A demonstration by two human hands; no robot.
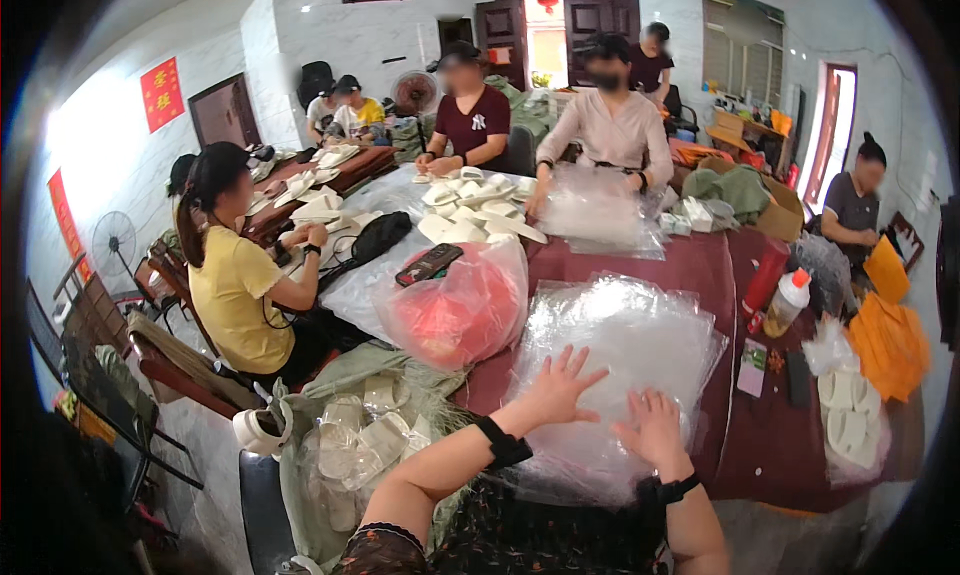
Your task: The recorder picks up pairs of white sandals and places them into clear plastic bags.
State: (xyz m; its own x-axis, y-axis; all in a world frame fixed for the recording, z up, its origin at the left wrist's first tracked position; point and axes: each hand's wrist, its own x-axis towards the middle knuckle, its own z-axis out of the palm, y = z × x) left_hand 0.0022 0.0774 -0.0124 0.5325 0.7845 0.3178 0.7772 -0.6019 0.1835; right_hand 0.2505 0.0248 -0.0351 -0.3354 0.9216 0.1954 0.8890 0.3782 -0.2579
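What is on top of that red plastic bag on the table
A dark, flat phone-like device lies on top of the red plastic bag, near its upper left. The bag bulges, but its film hides what is inside.

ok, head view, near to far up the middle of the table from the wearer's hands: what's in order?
Left hand and right hand pressed flat on the stack of clear plastic bags → red bag with a black phone on top → pile of white insoles → person in a maroon shirt.
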